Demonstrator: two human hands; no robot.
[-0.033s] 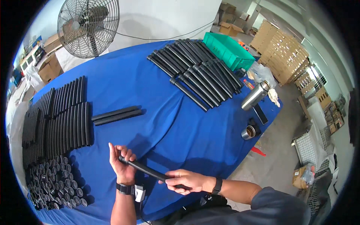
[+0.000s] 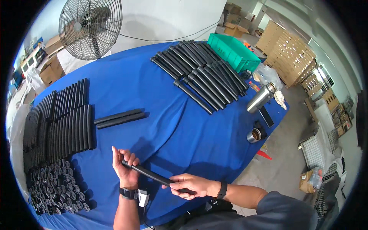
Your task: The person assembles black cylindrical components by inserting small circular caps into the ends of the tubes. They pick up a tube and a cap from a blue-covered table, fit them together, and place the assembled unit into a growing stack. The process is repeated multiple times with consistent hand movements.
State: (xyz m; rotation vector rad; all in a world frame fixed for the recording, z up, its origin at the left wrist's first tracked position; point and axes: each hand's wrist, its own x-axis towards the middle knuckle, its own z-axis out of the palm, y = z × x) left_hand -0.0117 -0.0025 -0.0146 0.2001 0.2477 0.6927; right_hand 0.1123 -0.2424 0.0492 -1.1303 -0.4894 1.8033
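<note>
A slim black tube (image 2: 154, 176) slants between my two hands above the blue cloth. My left hand (image 2: 127, 170) has its fingers curled round the upper left end, where a wider collar shows, and its thumb points up. Around the lower right part of the tube, my right hand (image 2: 191, 185) is closed, its thumb lying along the top. Two loose black tubes (image 2: 120, 118) lie side by side beyond my left hand. To the left are many small round black caps (image 2: 63, 188), and past them stand rows of plain black tubes (image 2: 69, 130).
Capped black tubes (image 2: 203, 76) are piled at the far side, beside a green crate (image 2: 234, 53). A steel flask (image 2: 261, 97), a phone (image 2: 266, 117) and a metal cup (image 2: 253, 135) stand near the right edge. A fan (image 2: 91, 27) is behind the blue-covered table (image 2: 214, 142).
</note>
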